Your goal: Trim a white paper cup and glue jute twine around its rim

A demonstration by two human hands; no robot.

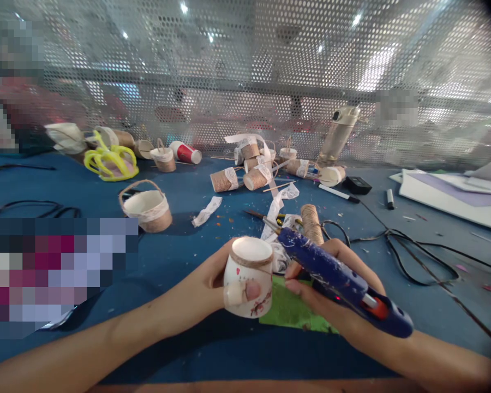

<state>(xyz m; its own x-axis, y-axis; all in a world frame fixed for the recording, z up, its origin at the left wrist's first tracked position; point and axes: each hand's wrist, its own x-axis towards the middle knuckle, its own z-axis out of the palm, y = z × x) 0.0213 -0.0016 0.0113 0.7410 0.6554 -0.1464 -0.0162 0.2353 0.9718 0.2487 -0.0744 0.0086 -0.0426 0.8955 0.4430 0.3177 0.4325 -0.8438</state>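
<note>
My left hand (216, 278) is wrapped round a white paper cup (249, 300) with a printed floral pattern, its thumb across the front. Brown twine (251, 265) runs round the cup near its rim. In my right hand (331, 284) is a blue glue gun (331, 270) with thin glue strands on its body; its nozzle points up and left, just above and right of the cup, apart from it. A spool of twine (311, 222) stands behind the gun. White lace (280, 210) lies beyond the cup, beside partly hidden scissors (256, 214). Beneath my hands is green felt (288, 311).
A twine-wrapped basket (151, 213) with a handle stands at left. Several small twine cups (257, 174) lie at the back, near a yellow crown-like piece (111, 164). Black cable (396, 256) loops at right, below white sheets (445, 196). A perforated metal screen (213, 71) borders the table.
</note>
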